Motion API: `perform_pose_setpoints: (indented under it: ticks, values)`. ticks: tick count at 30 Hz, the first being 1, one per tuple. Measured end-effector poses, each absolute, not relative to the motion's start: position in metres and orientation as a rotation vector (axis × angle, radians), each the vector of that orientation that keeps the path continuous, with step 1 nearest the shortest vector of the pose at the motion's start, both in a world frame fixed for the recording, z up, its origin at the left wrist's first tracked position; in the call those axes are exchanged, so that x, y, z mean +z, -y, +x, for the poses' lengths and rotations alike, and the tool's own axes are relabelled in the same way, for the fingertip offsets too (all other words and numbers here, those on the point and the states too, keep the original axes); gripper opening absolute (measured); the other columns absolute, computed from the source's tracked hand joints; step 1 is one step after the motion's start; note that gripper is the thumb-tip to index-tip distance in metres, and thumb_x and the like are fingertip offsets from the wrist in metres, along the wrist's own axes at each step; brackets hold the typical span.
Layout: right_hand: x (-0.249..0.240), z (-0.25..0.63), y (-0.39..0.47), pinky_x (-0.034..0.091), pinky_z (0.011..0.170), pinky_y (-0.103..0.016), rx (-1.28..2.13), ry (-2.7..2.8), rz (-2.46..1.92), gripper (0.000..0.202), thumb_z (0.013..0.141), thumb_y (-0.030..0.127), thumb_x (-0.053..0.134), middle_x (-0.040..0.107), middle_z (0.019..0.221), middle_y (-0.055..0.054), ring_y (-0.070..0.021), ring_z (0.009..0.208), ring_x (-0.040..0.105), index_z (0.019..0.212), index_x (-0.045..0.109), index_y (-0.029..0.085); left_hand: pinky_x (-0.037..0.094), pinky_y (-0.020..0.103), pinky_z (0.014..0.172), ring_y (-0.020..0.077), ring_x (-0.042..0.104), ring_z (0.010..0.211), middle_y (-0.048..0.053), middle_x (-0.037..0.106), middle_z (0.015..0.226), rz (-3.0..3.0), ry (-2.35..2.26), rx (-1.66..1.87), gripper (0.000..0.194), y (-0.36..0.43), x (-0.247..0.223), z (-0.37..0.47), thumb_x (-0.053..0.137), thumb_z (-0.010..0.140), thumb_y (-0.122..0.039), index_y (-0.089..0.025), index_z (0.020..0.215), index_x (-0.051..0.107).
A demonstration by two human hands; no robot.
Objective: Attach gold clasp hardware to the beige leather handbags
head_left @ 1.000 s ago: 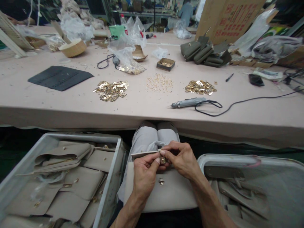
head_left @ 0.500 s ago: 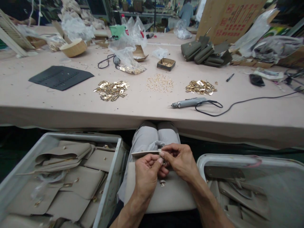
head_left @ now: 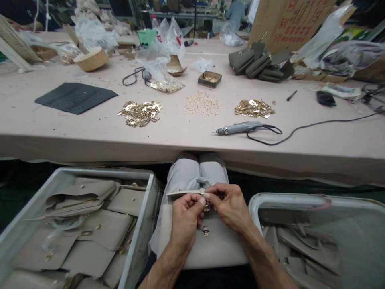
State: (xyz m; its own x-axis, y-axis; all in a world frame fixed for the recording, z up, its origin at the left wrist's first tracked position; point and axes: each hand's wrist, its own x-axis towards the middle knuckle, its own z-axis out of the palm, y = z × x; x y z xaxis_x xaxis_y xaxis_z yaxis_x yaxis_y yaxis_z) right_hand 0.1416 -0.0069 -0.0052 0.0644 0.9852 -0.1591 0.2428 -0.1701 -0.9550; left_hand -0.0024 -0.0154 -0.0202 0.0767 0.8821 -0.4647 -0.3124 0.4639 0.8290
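Note:
A beige handbag (head_left: 219, 253) lies across my lap with its flap (head_left: 183, 194) lifted. My left hand (head_left: 187, 214) pinches at the flap's edge, thumb against fingers. Opposite it, the thumb and fingers of my right hand (head_left: 230, 204) are closed on the same edge. Between my fingertips a small metal fitting (head_left: 207, 206) shows, partly covered by them. Below it, a gold-coloured turn lock (head_left: 205, 230) sits on the bag's front. Exactly how the fitting meets the flap is hidden by my fingers.
At left a grey crate (head_left: 141, 224) holds several beige bags; another bin (head_left: 254, 200) stands right. On the table are gold plates (head_left: 140, 113), more plates (head_left: 254, 108), tiny screws (head_left: 201, 103), an electric screwdriver (head_left: 237, 128) with its cord, and dark bags (head_left: 258, 64).
My fingers have shifted slightly at the flap's edge, and the left fingers have drawn in, leaving the small metal fitting more visible. The bag stays on my lap.

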Motion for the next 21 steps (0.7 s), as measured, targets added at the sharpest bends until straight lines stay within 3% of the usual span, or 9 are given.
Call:
perform_pose_setpoints:
  ticks: [6,10,13,17,21]
  values:
    - [-0.001,0.144,0.014,0.044,0.056,-0.027,1.026,1.475,-1.514,0.012,0.091,0.024,0.069,0.067,0.071,-0.003,-0.0158,0.060,0.057,0.090,0.079,0.019,0.024,0.016,0.039,0.0043,0.035,0.042,-0.005,0.050,0.051,0.556,-1.137,0.988,0.029,0.012,-0.016,-0.002,0.083,0.068,-0.035,-0.013,0.068,0.064]
    - [0.012,0.151,0.019,0.053,0.077,-0.033,0.721,1.758,-1.279,0.022,0.089,0.017,0.071,0.069,0.103,-0.009,-0.0222,0.089,0.066,0.110,0.074,0.021,0.023,0.017,0.040,0.0044,0.033,0.042,-0.005,0.049,0.050,0.514,-1.125,0.993,0.028,0.010,-0.011,-0.002,0.083,0.066,-0.035,-0.013,0.067,0.065]
    - [0.016,0.157,0.021,0.055,0.087,-0.036,0.698,1.936,-1.096,0.036,0.090,0.011,0.068,0.067,0.116,-0.011,-0.0248,0.105,0.065,0.123,0.070,0.025,0.023,0.017,0.040,0.0045,0.031,0.042,-0.006,0.044,0.047,0.475,-1.093,0.962,0.025,0.008,-0.008,-0.002,0.081,0.065,-0.031,-0.013,0.062,0.064]
    - [0.008,0.158,0.020,0.054,0.084,-0.037,0.625,2.006,-1.027,0.040,0.098,0.006,0.054,0.070,0.113,-0.010,-0.0234,0.100,0.066,0.129,0.068,0.027,0.023,0.017,0.039,0.0041,0.031,0.043,-0.006,0.043,0.049,0.389,-1.086,0.937,0.021,0.002,-0.002,-0.003,0.080,0.059,-0.026,-0.013,0.060,0.064]
    - [0.002,0.156,0.014,0.054,0.078,-0.034,0.622,1.881,-1.066,0.029,0.101,0.011,0.054,0.073,0.101,-0.009,-0.0219,0.090,0.068,0.116,0.074,0.025,0.024,0.017,0.037,0.0046,0.034,0.042,-0.001,0.053,0.056,0.361,-1.055,0.909,0.027,0.003,0.003,-0.002,0.081,0.064,-0.035,-0.013,0.064,0.063]
